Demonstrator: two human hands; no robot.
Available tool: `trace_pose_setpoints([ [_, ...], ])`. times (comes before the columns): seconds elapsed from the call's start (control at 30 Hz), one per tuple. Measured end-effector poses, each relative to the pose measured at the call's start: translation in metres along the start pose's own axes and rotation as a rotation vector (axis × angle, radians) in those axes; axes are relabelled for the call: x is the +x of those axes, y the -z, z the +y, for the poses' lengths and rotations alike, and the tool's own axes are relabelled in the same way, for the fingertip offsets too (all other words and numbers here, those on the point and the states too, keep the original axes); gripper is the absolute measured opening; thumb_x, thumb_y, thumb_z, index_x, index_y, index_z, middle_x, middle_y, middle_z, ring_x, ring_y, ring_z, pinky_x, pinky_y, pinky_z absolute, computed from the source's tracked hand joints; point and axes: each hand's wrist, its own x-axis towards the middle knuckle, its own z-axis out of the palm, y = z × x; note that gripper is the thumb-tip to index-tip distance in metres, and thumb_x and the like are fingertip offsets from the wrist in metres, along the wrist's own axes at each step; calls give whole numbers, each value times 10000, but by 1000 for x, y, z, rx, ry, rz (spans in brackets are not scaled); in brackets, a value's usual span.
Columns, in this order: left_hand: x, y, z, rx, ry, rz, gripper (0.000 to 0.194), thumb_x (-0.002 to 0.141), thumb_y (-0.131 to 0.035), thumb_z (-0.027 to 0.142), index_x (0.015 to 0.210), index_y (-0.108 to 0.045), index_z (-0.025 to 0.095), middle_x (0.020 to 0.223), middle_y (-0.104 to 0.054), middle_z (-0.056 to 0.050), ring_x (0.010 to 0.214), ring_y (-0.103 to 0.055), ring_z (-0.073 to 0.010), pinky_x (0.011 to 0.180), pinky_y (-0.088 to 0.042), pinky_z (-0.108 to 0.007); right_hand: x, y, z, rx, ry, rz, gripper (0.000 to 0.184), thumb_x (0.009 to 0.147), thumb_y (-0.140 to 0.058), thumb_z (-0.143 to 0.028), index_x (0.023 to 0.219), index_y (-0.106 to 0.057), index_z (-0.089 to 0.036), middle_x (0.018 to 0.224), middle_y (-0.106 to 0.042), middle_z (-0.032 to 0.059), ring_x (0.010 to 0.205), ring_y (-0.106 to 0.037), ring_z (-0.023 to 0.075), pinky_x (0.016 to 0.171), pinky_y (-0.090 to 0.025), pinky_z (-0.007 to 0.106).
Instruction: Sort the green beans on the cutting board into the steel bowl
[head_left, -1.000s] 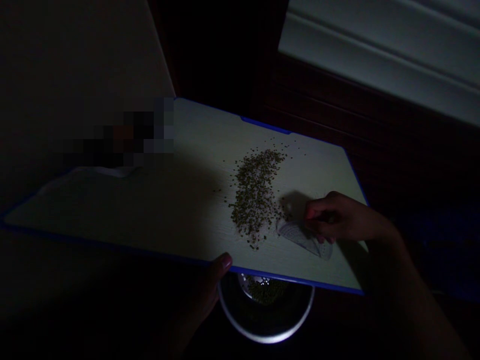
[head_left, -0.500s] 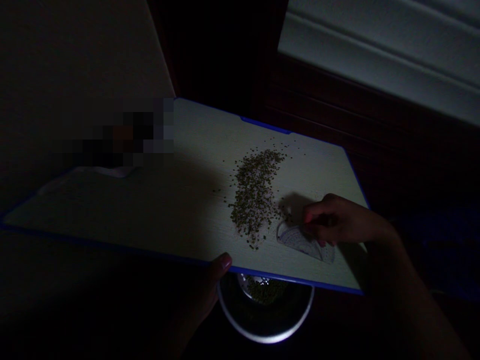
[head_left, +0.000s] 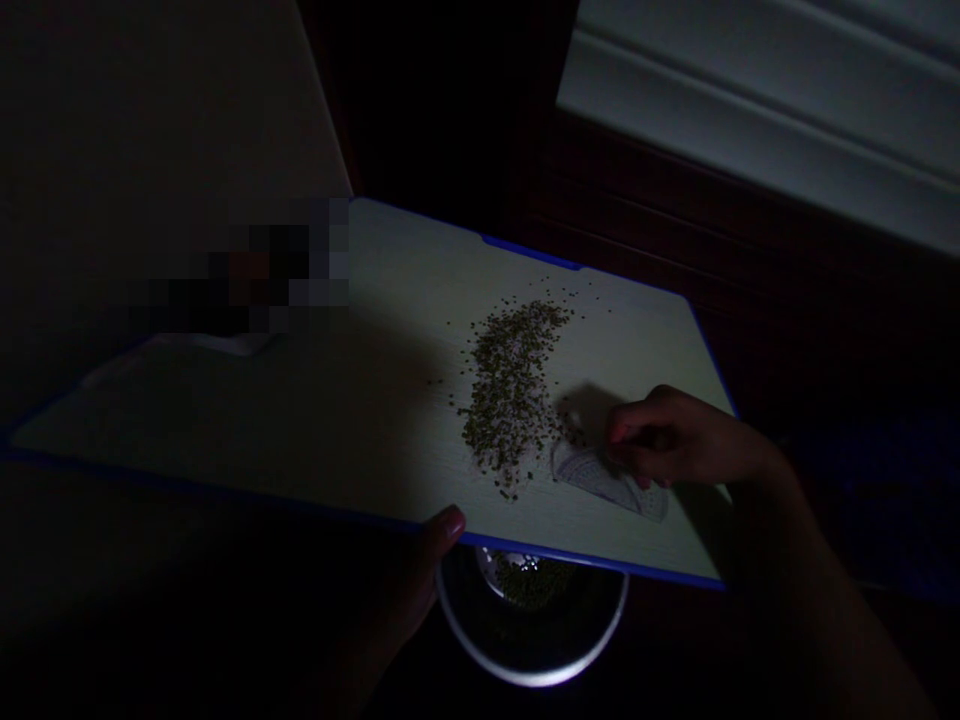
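A pale board with a blue rim (head_left: 405, 250) slants across the view. Small green-brown beans (head_left: 510, 390) lie on it in a long patch, with loose ones around the edges. My left hand (head_left: 424, 565) grips the near rim, thumb on top, its other fingers hidden underneath. Over the right part of the board, my right hand (head_left: 675, 435) is closed in a pinch on a clear half-round protractor (head_left: 604, 482). The protractor's left end is close to the beans, its straight edge facing me. Below the near rim, a shiny metal bowl (head_left: 544, 675) holds more beans.
The room is very dark. A blurred-out patch (head_left: 247, 270) covers something at the board's left, with a pale strip below it. Behind the board are dark wooden panels (head_left: 630, 200) and a light ridged surface (head_left: 750, 120). Something dark blue (head_left: 870, 500) is at the right.
The protractor has tilted slightly in my right hand, its left end shifting a little left and its right end a little up. My left hand, board and beans look nearly unchanged.
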Motion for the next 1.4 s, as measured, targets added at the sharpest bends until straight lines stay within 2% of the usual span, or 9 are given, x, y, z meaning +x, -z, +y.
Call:
trace_pose_setpoints([
  [0.13, 1, 5, -3, 0, -11, 34, 557, 621, -909, 475, 1078, -825, 169, 1175, -817, -123, 1328, -596, -444, 1178, -415, -545, -2, -1, 0, 10, 59, -5, 163, 916, -627, -208, 759, -632, -164, 545, -641, -41, 448, -567, 62, 437, -413, 135],
  [0.27, 0, 6, -3, -20, 6, 18, 511, 624, -911, 476, 1032, -829, 181, 1233, -797, -120, 1344, -583, -438, 1167, -432, -542, -2, -2, -1, 19, 10, -62, 152, 911, -616, -185, 762, -637, -160, 540, -631, -44, 449, -568, 62, 440, -422, 133],
  [0.37, 1, 5, -3, -8, 15, 26, 527, 609, -918, 477, 1034, -825, 180, 1248, -791, -119, 1352, -577, -432, 1178, -420, -534, 0, -1, 0, -4, -10, -38, 161, 905, -606, -184, 747, -621, -162, 534, -624, -44, 441, -557, 63, 431, -409, 134],
  [0.5, 2, 4, -2, 21, -4, 65, 574, 596, -912, 491, 1064, -822, 170, 1201, -811, -113, 1343, -587, -432, 1185, -409, -541, 1, -2, 1, -21, 40, 5, 147, 905, -618, -208, 765, -618, -162, 552, -631, -40, 449, -554, 67, 432, -402, 142],
  [0.67, 0, 1, 0, 27, 25, -18, 536, 644, -886, 523, 1049, -840, 175, 1139, -828, -119, 1313, -614, -431, 1166, -436, -535, 7, -10, -3, -32, 109, -7, 127, 886, -631, -155, 760, -638, -158, 559, -613, -51, 466, -545, 64, 455, -385, 148],
  [0.9, 1, 3, 0, 13, 45, -50, 467, 632, -897, 528, 938, -858, 177, 1115, -833, -117, 1332, -596, -430, 1176, -426, -515, 16, -17, -11, -3, 164, -96, 77, 884, -652, -132, 829, -706, -123, 594, -614, -42, 508, -539, 58, 496, -392, 143],
  [1.03, -1, 2, -1, 18, 51, 21, 524, 624, -900, 528, 1010, -848, 179, 1118, -834, -109, 1329, -597, -436, 1164, -440, -540, 18, -21, -11, 35, 181, -145, 112, 921, -662, -191, 894, -735, -109, 620, -667, -6, 524, -594, 75, 509, -430, 154],
  [1.2, -5, -3, 1, 10, 16, 93, 565, 602, -917, 501, 1055, -835, 173, 1155, -825, -112, 1367, -563, -428, 1197, -398, -517, 17, -23, -11, 104, 98, -217, 124, 938, -644, -225, 912, -722, -132, 622, -692, -1, 503, -643, 97, 483, -467, 167],
  [1.4, 0, 1, 1, 15, 2, 59, 424, 597, -925, 489, 884, -842, 189, 1082, -845, -101, 1369, -562, -428, 1193, -404, -513, 16, -16, -5, 59, 100, -127, 93, 921, -644, -188, 871, -705, -138, 599, -657, -28, 509, -619, 85, 499, -465, 163],
])
